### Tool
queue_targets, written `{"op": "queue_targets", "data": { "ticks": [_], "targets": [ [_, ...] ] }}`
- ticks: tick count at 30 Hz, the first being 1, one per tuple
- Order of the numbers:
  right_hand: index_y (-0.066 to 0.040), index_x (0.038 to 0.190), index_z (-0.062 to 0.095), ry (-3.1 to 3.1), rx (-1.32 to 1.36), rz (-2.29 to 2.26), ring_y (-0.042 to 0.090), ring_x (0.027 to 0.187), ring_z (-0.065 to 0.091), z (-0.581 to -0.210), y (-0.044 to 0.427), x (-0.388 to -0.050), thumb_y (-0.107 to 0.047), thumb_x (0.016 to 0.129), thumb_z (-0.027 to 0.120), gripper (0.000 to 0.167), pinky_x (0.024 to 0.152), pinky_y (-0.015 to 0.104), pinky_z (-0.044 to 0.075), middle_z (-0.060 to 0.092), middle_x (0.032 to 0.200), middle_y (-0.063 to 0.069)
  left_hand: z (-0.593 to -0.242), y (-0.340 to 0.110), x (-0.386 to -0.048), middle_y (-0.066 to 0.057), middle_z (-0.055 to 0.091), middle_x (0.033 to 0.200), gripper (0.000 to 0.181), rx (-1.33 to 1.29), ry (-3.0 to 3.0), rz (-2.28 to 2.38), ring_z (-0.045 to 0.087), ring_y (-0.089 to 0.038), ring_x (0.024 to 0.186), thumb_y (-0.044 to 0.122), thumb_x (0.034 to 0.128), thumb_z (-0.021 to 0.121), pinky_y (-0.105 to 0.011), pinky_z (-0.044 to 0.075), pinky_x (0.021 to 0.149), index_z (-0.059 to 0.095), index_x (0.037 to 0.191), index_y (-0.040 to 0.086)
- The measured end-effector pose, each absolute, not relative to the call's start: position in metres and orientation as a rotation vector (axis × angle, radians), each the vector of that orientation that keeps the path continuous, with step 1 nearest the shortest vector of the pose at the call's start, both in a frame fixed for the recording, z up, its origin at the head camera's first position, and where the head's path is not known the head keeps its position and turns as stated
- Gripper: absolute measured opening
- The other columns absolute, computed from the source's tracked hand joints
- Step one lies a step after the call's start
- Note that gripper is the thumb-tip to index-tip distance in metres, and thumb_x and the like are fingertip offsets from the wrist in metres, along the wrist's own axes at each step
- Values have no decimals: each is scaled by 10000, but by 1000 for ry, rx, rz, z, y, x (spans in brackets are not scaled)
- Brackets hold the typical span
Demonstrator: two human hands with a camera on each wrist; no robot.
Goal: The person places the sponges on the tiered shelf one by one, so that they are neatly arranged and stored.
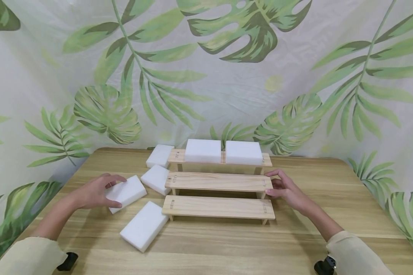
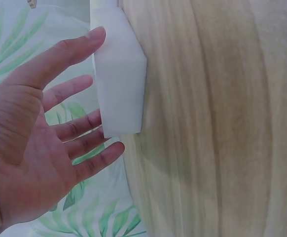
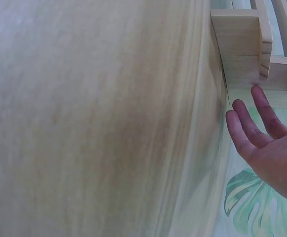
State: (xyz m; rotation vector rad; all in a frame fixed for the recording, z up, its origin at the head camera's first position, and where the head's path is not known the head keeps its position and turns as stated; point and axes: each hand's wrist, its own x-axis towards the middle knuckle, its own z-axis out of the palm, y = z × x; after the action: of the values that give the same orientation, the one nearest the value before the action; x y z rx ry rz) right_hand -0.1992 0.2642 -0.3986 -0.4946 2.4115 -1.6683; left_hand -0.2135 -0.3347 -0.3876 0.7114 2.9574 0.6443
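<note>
Left arm: my forearm angles in from the lower left corner, sleeve [image 1: 32, 256] pushed behind the wrist.
Left hand: here it is, left of centre in the frame, my left hand [image 1: 94, 191] spread loose around a white block [image 1: 130, 194], thumb by its near edge, fingers by its far one; how firmly they press, I can't tell.
Right arm: comes up from the lower right, wrist leaning inward.
Right hand: my right hand [image 1: 287, 192] pinches the right end of the wooden stand [image 1: 217, 181] at its middle shelf, thumb near, index finger far, the other fingers stretched loosely beside it.
Stand: centre of the frame, three tiers, two foam blocks [image 1: 203, 150] side by side on top.
Loose blocks: three more [image 1: 144, 226] sit left of the stand on the table [image 1: 296, 244].
</note>
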Motion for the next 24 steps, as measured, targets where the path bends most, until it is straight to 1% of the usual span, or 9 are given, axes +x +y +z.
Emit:
{"op": "queue_targets", "data": {
  "ticks": [2, 4, 7, 11, 16, 21, 24],
  "targets": [
    [64, 1395, 375, 2415, -492, -1664, 245, 1077, 627, -398, 264, -199, -79, 983, 643, 512, 898, 335, 546, 602, 1270, 307, -386, -335, -213, -169, 614, 1061, 740, 702, 2951, 638, 600, -290, 962, 298, 657, 984, -366, 499, 772, 647, 1250, 13],
    [65, 1391, 376, 2422, -488, -1659, 249, 1087, 624, -398, 264, -200, -79, 982, 643, 509, 895, 343, 548, 599, 1276, 312, -385, -336, -212, -215, 614, 1100, 755, 694, 2931, 635, 632, -375, 1013, 288, 646, 988, -398, 515, 793, 637, 1257, 15],
    [67, 1390, 376, 2427, -484, -1654, 254, 1099, 621, -398, 263, -199, -78, 982, 643, 509, 893, 355, 551, 595, 1280, 316, -383, -337, -210, -275, 602, 1159, 761, 686, 2911, 623, 631, -481, 1088, 263, 645, 988, -444, 530, 818, 626, 1268, 17],
    [67, 1393, 375, 2425, -484, -1656, 254, 1096, 622, -397, 263, -199, -75, 981, 643, 512, 892, 350, 549, 598, 1275, 315, -383, -338, -210, -281, 606, 1152, 727, 718, 2929, 640, 628, -469, 1065, 217, 654, 983, -444, 529, 803, 636, 1256, 3],
    [70, 1394, 374, 2421, -486, -1658, 250, 1082, 624, -397, 263, -199, -71, 981, 641, 512, 896, 338, 546, 605, 1262, 312, -380, -337, -212, -277, 640, 1182, 692, 784, 2959, 651, 633, -396, 1039, 221, 669, 977, -414, 529, 796, 659, 1240, -4],
    [69, 1391, 379, 2432, -487, -1655, 245, 1076, 625, -397, 263, -199, -70, 980, 642, 508, 887, 354, 551, 607, 1258, 310, -374, -337, -213, -224, 646, 1147, 669, 826, 2966, 652, 608, -311, 991, 225, 682, 966, -360, 508, 769, 667, 1234, -4],
    [71, 1388, 378, 2430, -489, -1655, 245, 1070, 627, -397, 263, -199, -67, 977, 643, 508, 884, 352, 551, 614, 1245, 304, -370, -339, -213, -230, 635, 1135, 664, 836, 2969, 654, 614, -329, 996, 207, 682, 965, -349, 509, 760, 665, 1232, -14]
  ]
}}
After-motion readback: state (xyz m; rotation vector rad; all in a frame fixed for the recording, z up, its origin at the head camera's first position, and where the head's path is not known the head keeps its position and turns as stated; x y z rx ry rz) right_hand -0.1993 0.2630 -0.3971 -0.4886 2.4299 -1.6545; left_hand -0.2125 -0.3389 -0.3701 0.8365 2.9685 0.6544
